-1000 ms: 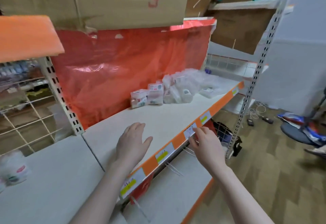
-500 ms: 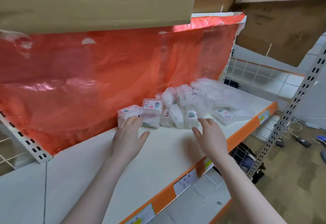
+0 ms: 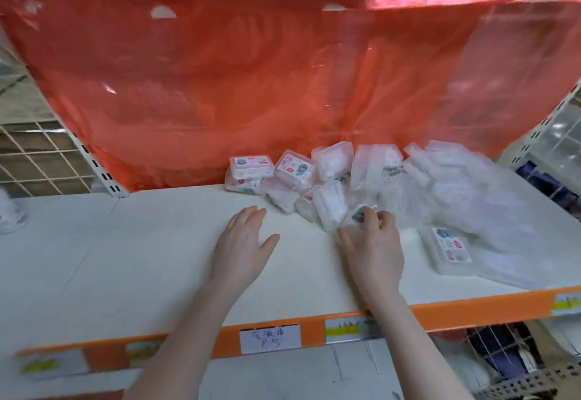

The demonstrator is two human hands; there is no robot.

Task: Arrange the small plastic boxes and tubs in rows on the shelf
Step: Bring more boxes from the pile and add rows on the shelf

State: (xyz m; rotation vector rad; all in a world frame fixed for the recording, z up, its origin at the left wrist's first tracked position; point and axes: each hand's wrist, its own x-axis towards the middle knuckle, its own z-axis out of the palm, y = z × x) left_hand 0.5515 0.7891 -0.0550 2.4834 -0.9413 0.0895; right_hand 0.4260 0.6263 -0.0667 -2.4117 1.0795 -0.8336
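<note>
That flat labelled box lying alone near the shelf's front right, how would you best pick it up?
The flat labelled box lies label-up, apart from the pile. Probably come from above and pinch its two long side edges; its bare left edge faces the right hand.

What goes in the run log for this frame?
phase: reaching | left hand: open, flat above shelf | right hand: fingers closing on small tub | pile: unsorted

Two bare forearms, no sleeves in view, left hand (image 3: 243,244), right hand (image 3: 375,250), slim fingers
</note>
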